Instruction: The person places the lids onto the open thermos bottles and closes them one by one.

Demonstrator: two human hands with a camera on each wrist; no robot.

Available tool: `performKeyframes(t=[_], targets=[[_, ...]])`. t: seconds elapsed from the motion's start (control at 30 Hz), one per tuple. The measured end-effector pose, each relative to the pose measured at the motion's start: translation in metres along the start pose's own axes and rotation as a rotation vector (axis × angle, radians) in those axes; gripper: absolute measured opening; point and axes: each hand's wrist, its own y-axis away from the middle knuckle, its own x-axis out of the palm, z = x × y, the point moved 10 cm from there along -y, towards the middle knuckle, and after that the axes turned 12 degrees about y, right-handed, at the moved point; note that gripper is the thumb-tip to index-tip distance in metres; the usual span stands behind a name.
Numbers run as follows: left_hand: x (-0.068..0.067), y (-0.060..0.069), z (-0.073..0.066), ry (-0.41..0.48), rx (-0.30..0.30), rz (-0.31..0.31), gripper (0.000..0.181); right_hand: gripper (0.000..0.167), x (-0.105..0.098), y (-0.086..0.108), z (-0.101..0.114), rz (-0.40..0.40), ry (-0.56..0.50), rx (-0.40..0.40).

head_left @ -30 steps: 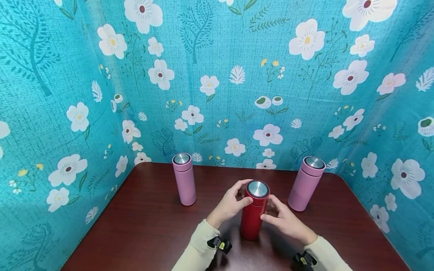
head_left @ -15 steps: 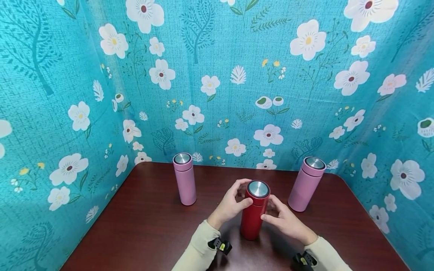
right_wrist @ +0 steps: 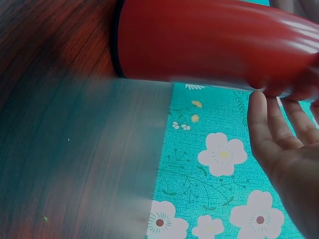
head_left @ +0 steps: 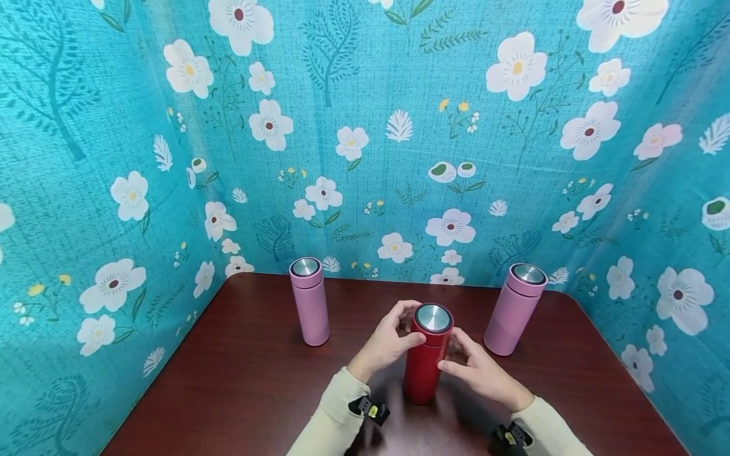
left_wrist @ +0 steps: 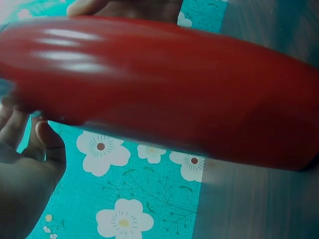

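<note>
A red thermos flask (head_left: 423, 373) with a steel-topped lid (head_left: 433, 318) stands near the front middle of the table, between the two hands. My left hand (head_left: 383, 347) holds it from the left around the lid, thumb on the near side and fingers behind. From the right, my right hand (head_left: 483, 372) holds the body just below the lid, its thumb against the red side. In the right wrist view, the flask's dark base ring (right_wrist: 117, 40) appears down at the table. Fingers behind the flask are partly hidden in the head view.
One pink thermos flask (head_left: 311, 307) stands at the back left, another (head_left: 514, 313) at the back right, close beyond the right hand. The dark wooden table (head_left: 239, 380) meets a turquoise flowered cloth (head_left: 365, 209) at its back and sides.
</note>
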Motion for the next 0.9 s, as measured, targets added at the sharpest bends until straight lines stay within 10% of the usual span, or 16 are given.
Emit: performKeyframes(t=[0.3, 0.67, 0.9], targets=[[0.004, -0.001, -0.003, -0.028, 0.015, 0.103, 0.063, 0.055, 0.001, 0.0, 0.0, 0.0, 0.007, -0.002], [-0.006, -0.004, 0.018, -0.06, 0.055, -0.019, 0.056, 0.056, 0.002, 0.001, 0.003, 0.004, -0.012, -0.007], [-0.006, -0.006, 0.022, -0.068, 0.06, 0.023, 0.059, 0.057, 0.002, 0.001, 0.006, 0.008, -0.008, -0.031]])
